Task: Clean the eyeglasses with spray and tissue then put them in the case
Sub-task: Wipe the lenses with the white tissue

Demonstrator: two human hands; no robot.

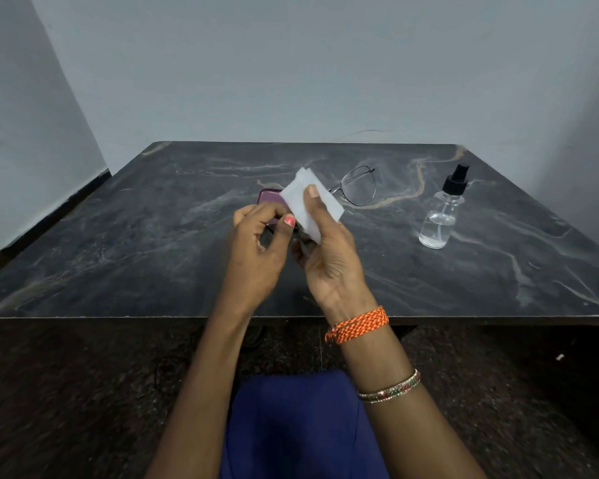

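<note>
White tissue (311, 205) is pinched in the right hand (329, 257); left hand (256, 243) holds the glasses (357, 186); wiping goes on; purple case (269, 202) waits.

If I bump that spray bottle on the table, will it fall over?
Probably, with a hard bump. The spray bottle stands upright, tall and narrow, with a black pump top, so it looks tippy. Only a little clear liquid shows near its bottom, so it is likely light and would slide or topple easily. Once on its side, its round body could roll across the smooth table.
</note>
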